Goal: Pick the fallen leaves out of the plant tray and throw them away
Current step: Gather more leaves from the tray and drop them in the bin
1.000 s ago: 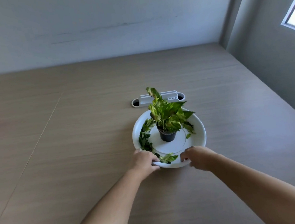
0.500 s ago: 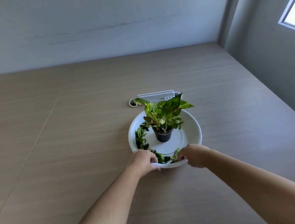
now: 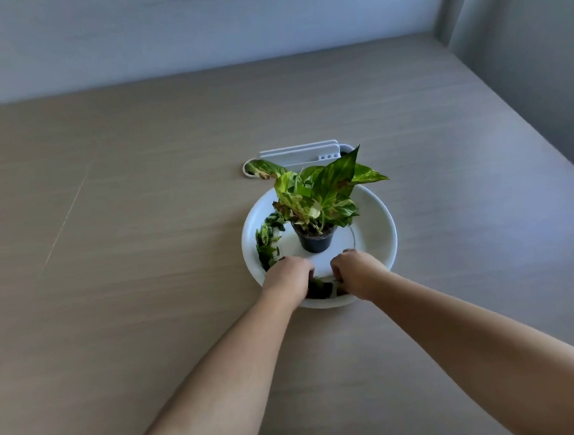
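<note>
bare forearms, no sleeves, 2 hands

Smooth white tray (image 3: 376,237), perhaps glazed or plastic; matt wood-grain tabletop (image 3: 145,262); black pot (image 3: 315,242) dull plastic.

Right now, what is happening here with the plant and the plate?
A person is clearing fallen leaves from a white tray on a wooden table. A small black pot with a green plant stands upright in the tray's middle. The left hand and the right hand are both at the tray's near edge, gathering a clump of leaves between them. More leaves lie along the tray's left side. A white holder sits behind the tray.
</note>
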`<state>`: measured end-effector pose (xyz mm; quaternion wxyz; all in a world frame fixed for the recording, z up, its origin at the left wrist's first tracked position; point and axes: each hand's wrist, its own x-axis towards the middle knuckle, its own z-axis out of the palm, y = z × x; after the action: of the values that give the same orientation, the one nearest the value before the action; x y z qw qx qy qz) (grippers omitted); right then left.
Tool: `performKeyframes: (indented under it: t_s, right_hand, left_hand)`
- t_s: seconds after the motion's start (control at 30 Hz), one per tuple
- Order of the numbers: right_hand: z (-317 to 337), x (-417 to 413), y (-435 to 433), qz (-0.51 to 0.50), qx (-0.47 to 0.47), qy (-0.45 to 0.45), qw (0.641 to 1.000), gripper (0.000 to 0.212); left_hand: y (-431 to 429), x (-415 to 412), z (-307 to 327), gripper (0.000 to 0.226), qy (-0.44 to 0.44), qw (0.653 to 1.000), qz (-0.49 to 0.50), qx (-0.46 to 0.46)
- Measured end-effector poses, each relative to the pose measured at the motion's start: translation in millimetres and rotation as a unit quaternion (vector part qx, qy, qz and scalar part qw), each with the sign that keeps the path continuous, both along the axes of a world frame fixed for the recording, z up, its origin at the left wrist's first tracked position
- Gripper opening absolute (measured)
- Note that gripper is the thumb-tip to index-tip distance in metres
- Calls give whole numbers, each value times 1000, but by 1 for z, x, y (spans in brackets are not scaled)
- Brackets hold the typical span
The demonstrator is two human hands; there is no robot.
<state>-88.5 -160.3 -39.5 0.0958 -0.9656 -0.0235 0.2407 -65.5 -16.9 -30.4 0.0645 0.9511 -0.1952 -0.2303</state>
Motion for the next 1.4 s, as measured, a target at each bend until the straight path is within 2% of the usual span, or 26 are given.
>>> performKeyframes:
  t_s: [0.13, 0.3, 0.43, 0.73, 0.97, 1.07, 1.2, 1.4]
  right_hand:
    - [3, 0, -2, 6, -14, 1, 1000, 21]
    - [26, 6, -16, -118, 111, -64, 985, 18]
    - [38, 4, -23, -183, 151, -81, 968, 17]
    - [45, -34, -53, -301, 196, -112, 926, 14]
    - [69, -127, -159, -406, 182, -139, 885, 27]
    - [80, -204, -223, -467, 160, -164, 854, 19]
    - [89, -339, -309, -558, 101, -188, 802, 9]
    - [67, -544, -397, -711, 85, -204, 667, 14]
  left_hand:
    - [1, 3, -4, 20, 13, 998, 39, -43]
    - [10, 12, 13, 17, -2, 984, 114, -135]
    - [18, 13, 23, 16, -20, 975, 141, -172]
    - [-13, -10, 29, 14, -18, 972, 100, -214]
    - [-130, -70, 57, 20, 13, 971, -25, -238]
    - [-209, -117, 72, 22, 15, 963, -106, -247]
    - [-327, -213, 76, 11, 35, 942, -214, -255]
    - [-471, -385, 53, 16, 82, 896, -379, -218]
